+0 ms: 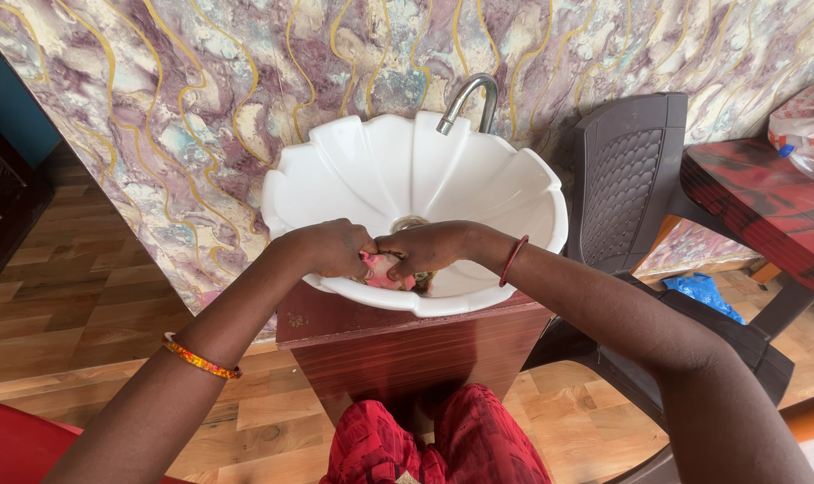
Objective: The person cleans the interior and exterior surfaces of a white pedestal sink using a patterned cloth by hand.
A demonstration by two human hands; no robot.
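From the head camera, the only view I have, I look down at 2 bare arms reaching forward into a white basin [515, 193] shaped like a scalloped flower. My left hand [331, 246] and right hand [429, 246] meet just inside the near rim, knuckles nearly touching, and both are closed around a small pink cloth [382, 271] that sits bunched between and under them. Each hand is curled tight on the cloth, fingers tucked in, so the grip is narrow and holding fabric on both sides. The cloth lies low in the bowl, close to the near wall, and only a small part of it shows below the fingers. Just behind the hands I can make out part of the drain [410, 221] at the bottom of the bowl. A curved metal tap [468, 97] rises from the far rim and bends over the bowl; I cannot tell whether water runs from it. The left wrist wears an orange and gold bangle [201, 358], the right a thin red band [513, 260]. The basin rests on a dark red wooden cabinet [407, 345], which stands against a marbled purple and cream wall [201, 99]. To the right stands a dark plastic chair [627, 175], with a blue cloth [701, 291] on the floor beside it and a red table [766, 206] further right. Red patterned clothing [443, 444] fills the bottom edge, over a wood plank floor [84, 296].
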